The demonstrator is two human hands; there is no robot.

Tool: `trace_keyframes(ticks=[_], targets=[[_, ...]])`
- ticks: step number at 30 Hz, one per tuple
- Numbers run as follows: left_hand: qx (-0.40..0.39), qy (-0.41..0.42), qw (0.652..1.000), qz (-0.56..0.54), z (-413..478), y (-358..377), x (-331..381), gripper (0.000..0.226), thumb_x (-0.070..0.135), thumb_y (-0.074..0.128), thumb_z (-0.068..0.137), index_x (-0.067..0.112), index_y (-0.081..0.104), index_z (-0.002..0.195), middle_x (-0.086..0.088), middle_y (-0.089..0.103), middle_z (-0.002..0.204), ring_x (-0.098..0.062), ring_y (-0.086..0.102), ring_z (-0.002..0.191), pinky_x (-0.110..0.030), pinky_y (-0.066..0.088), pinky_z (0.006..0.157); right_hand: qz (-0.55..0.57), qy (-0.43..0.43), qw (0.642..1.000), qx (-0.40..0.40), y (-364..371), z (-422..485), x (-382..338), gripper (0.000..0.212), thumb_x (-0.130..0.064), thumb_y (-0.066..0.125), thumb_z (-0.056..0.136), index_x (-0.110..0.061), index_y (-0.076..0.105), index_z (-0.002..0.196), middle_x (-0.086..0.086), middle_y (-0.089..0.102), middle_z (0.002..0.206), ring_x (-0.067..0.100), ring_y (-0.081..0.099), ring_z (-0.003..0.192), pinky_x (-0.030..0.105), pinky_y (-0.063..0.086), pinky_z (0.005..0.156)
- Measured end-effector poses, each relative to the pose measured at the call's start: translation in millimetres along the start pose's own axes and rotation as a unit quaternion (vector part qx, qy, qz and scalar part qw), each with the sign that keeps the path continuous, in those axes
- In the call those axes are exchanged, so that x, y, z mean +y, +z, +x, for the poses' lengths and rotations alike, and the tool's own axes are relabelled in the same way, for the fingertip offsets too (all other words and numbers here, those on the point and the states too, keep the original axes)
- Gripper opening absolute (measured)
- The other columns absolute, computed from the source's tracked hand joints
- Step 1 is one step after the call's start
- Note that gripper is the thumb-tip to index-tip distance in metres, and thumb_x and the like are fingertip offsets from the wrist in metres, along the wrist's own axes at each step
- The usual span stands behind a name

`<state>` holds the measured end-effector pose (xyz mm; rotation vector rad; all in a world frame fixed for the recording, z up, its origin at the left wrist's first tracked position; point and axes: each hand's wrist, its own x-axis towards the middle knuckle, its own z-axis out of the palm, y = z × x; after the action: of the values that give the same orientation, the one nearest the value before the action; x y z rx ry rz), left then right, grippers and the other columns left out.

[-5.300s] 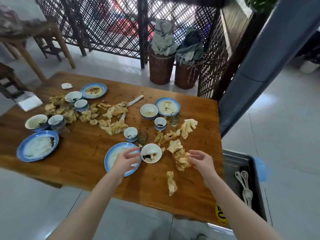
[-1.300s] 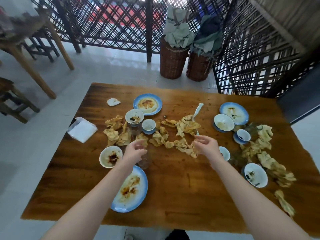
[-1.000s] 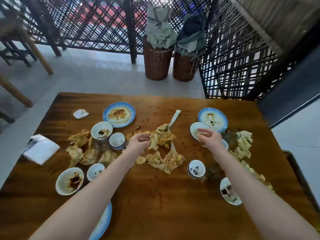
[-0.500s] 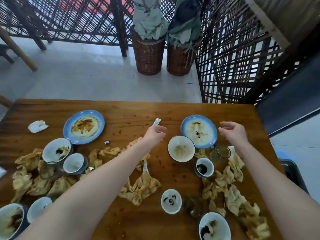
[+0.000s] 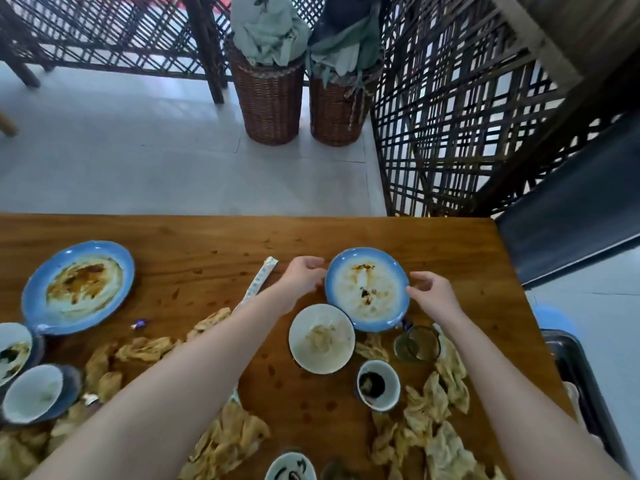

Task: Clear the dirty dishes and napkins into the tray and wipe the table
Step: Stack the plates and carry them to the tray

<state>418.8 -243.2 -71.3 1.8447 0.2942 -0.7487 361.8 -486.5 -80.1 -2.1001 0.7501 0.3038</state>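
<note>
plate [image 5: 367,289]: blue rim, sauce smears; sat centre-right of frame, near the far edge of the desk [image 5: 207,244].
left hand [image 5: 301,278]: at the plate's left rim, fingers half-curled, tips against the rim. Couldn't tell if it had a grip.
right hand [image 5: 431,292]: at the plate's right rim, thumb and forefinger apart, tips at the edge. Grip not confirmable either.
bowl [image 5: 321,337]: white, residue inside; just below-left of the plate, rims overlapping.
glass [image 5: 417,344]: just below the plate's right side.
cup [image 5: 379,384]: small, dark sauce inside; lower right of the bowl.
napkins [image 5: 440,410]: crumpled and stained; one heap lower right, another at bottom centre, more at lower left.
second plate [image 5: 78,287]: left of frame, heavily smeared.
wrapper [image 5: 259,285]: long paper sleeve lying diagonally, just left of the left hand.
tray [image 5: 576,372]: dark, at the right edge of frame, beside the desk's right side.
baskets [image 5: 270,98]: two wicker ones stuffed with cloth, top centre, on the floor by a lattice screen [image 5: 450,116].
</note>
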Motion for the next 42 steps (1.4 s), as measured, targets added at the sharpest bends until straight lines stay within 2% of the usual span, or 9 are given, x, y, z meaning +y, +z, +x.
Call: trace_keyframes(ticks=[6,11,14,18,22,27,31,38,42], targets=[[-0.020,-0.010,0.999,0.024,7,6,2,0.040,0.012,0.053,0.097,0.009,0.050,0.137,-0.010,0.059,0.127,-0.021,0.056,0.108,-0.029,0.046,0.081,-0.040,-0.005,0.999,0.010,6,11,4,0.042,-0.016,0.065,0.089,-0.013,0.053,0.129,-0.004,0.056,0.099,0.013,0.055,0.091,0.029,0.049,0.076],[-0.024,-0.009,0.998,0.051,4,4,4,0.040,0.011,0.050,0.098,0.011,0.050,0.138,-0.009,0.060,0.126,-0.018,0.059,0.100,-0.024,0.047,0.074,-0.040,-0.005,0.999,0.006,6,16,3,0.032,-0.009,0.064,0.088,-0.010,0.058,0.120,0.005,0.061,0.110,0.017,0.057,0.097,0.038,0.052,0.088],[-0.006,0.011,0.999,0.042,-1,5,7,0.042,0.004,0.051,0.096,0.011,0.051,0.137,-0.008,0.059,0.128,-0.014,0.058,0.095,-0.017,0.047,0.067,-0.043,-0.028,0.999,0.006,7,14,-2,0.026,-0.005,0.062,0.089,-0.010,0.061,0.114,0.003,0.061,0.105,0.020,0.059,0.098,0.043,0.054,0.088],[0.013,0.036,0.999,-0.014,-12,1,21,0.045,-0.001,0.052,0.093,0.013,0.053,0.136,-0.005,0.059,0.130,-0.019,0.054,0.113,-0.026,0.049,0.086,0.004,-0.070,0.997,0.036,0,7,-12,0.019,-0.005,0.061,0.090,-0.018,0.060,0.104,-0.001,0.062,0.102,0.013,0.058,0.093,0.029,0.052,0.075],[0.026,0.076,0.996,-0.041,-31,-10,37,0.046,-0.006,0.050,0.091,0.011,0.056,0.134,0.006,0.060,0.111,-0.016,0.053,0.111,-0.030,0.044,0.093,0.033,-0.110,0.991,0.068,-9,-8,-37,0.024,-0.006,0.060,0.091,-0.013,0.063,0.113,-0.008,0.059,0.095,0.007,0.054,0.089,0.018,0.044,0.068],[0.037,0.084,0.992,-0.082,-63,-32,45,0.051,-0.007,0.046,0.091,0.013,0.053,0.137,0.000,0.062,0.126,-0.020,0.055,0.116,-0.035,0.044,0.098,0.078,-0.138,0.986,0.061,-14,-40,-73,0.026,-0.009,0.057,0.094,-0.011,0.061,0.119,0.001,0.063,0.106,0.019,0.061,0.100,0.042,0.057,0.080],[0.054,0.078,0.990,-0.107,-94,-58,37,0.052,-0.005,0.049,0.091,0.009,0.046,0.141,-0.007,0.058,0.132,-0.028,0.054,0.120,-0.049,0.046,0.102,0.091,-0.165,0.981,0.039,-6,-76,-96,0.027,-0.010,0.053,0.096,-0.009,0.059,0.122,0.000,0.064,0.102,0.013,0.064,0.087,0.039,0.060,0.065],[0.107,0.072,0.980,-0.151,-161,-121,4,0.055,-0.009,0.054,0.088,0.005,0.045,0.140,-0.011,0.055,0.133,-0.029,0.055,0.116,-0.036,0.053,0.087,0.082,-0.185,0.979,-0.007,37,-147,-134,0.030,-0.014,0.055,0.096,-0.010,0.057,0.125,-0.005,0.063,0.095,0.008,0.064,0.079,0.027,0.058,0.055],[0.117,0.088,0.975,-0.167,-195,-168,-20,0.055,-0.010,0.052,0.086,0.002,0.045,0.139,-0.011,0.056,0.128,-0.031,0.058,0.113,-0.043,0.052,0.091,0.094,-0.190,0.977,-0.029,74,-182,-158,0.027,-0.010,0.057,0.094,-0.007,0.061,0.120,-0.008,0.064,0.089,0.008,0.064,0.077,0.022,0.053,0.046]])
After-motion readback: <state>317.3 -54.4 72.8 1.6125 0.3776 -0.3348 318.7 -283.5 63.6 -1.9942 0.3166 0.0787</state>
